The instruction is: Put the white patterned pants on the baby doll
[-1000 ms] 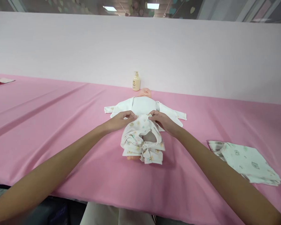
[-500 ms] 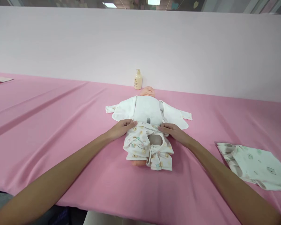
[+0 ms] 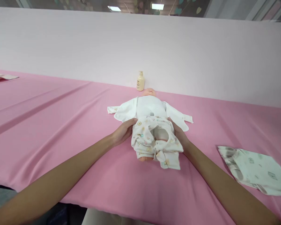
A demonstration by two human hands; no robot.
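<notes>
A baby doll [image 3: 149, 91] lies on its back, head toward the wall, in a white top [image 3: 150, 105] with the sleeves spread sideways. Patterned baby pants [image 3: 142, 137] cover its hips and legs, with a round opening at the crotch; one foot [image 3: 145, 158] peeks from a leg hem. My left hand [image 3: 124, 132] is closed on the left side of the waistband, thumb on top and fingers partly hidden beneath. On the opposite side my right hand [image 3: 179, 134] grips the waistband too, its fingers mostly hidden behind the cloth.
A pale yellow pump bottle [image 3: 140, 82] stands behind the doll's head, against the white wall [image 3: 84, 47]. Folded patterned clothing [image 3: 257, 170] lies at the right on the pink tablecloth [image 3: 84, 175]. Another light cloth [image 3: 3, 76] lies at the far left.
The waistband has been drawn up higher over the doll's belly. Both hands have slid from the front of the pants to their sides. The doll's lower body looks slightly lifted.
</notes>
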